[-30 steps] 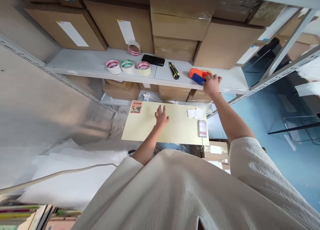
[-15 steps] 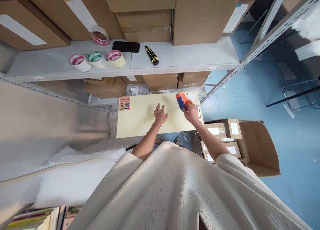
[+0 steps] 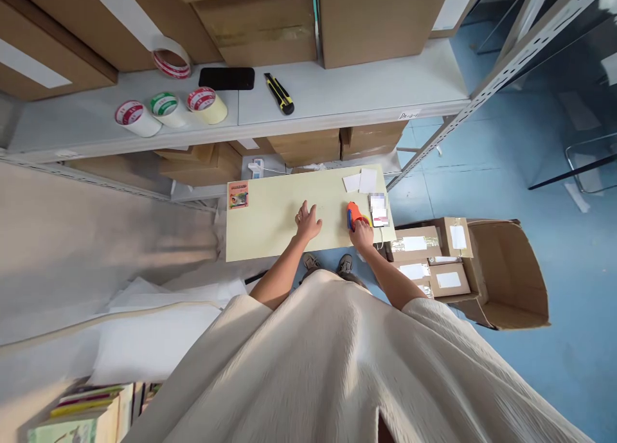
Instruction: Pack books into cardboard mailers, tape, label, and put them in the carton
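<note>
Over the right part of the pale yellow table (image 3: 270,227), my right hand (image 3: 361,235) is closed round the near end of an orange, blue and yellow gun-shaped thing (image 3: 355,210). Its exact kind is too small to make out, and my fingers cover part of it. A phone (image 3: 378,210) with a lit screen lies just right of it, a white cable at its near end. Two white paper slips (image 3: 368,180) lie beyond. My left hand (image 3: 307,223) is open over the table's middle, fingers spread, holding nothing. A colourful printed card (image 3: 238,195) lies at the far left corner.
The shelf (image 3: 337,99) ahead carries tape rolls (image 3: 207,105), a black phone (image 3: 226,78), a yellow-black utility knife (image 3: 279,94) and large cardboard boxes (image 3: 376,25). To the right, an open carton (image 3: 513,276) stands beside small labelled boxes (image 3: 449,281) on the blue floor.
My right hand has drawn the gun-shaped thing back toward me and turned it, uncovering the phone and paper slips. My left hand stays open in nearly the same place. The view has shifted slightly.
</note>
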{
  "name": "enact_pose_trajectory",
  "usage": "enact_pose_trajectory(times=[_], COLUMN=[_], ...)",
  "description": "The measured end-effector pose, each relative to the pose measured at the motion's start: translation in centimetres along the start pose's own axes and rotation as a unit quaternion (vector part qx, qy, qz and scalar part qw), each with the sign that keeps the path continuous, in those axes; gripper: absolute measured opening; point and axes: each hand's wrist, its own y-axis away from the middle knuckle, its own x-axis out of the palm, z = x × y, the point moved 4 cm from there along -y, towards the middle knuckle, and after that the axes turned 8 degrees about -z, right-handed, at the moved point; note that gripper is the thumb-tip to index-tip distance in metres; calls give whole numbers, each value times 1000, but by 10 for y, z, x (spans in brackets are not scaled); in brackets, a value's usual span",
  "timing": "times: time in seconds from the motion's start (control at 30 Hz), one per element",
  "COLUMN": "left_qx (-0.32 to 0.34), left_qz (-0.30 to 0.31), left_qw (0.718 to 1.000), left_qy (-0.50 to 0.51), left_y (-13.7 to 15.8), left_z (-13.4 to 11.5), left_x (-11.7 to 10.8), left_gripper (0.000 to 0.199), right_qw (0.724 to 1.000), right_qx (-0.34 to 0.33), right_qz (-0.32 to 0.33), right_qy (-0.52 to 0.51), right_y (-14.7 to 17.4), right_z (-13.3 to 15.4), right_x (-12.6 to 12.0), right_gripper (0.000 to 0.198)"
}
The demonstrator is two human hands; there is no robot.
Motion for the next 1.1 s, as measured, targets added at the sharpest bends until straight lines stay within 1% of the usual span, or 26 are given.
enact_pose_trajectory(times=[0.1,0.2,0.33,0.47,0.6,0.77,0.93,1.1], left_qx=[-7,-22,-62,-127,-205,-279,-342,-388], left_qz=[-2,-13,-53,-109,-155,-197,-222,-240], left_qw=[1000,999,994,981,959,929,899,875], left_qy=[12,29,66,103,115,144,159,164], left_y=[2,8,24,51,85,137,196,262], left_z=[-1,1,14,42,81,132,181,233], left_x=[-3,-6,-11,-18,-27,-33,-32,-30], left_gripper=[67,67,67,70,75,78,78,78], right_qw=[1000,998,993,979,960,929,895,867], right_qx=[-5,-30,-106,-197,-278,-368,-443,-485], right_qz=[-19,-46,-55,-37,-15,23,62,117], right_qy=[6,14,21,17,18,20,8,18], right_y=[1,-3,-16,-25,-22,0,44,105], right_z=[-2,1,17,45,89,156,225,285], right_x=[-6,-17,-27,-25,-12,9,36,74], right_gripper=[29,34,36,37,35,34,32,30])
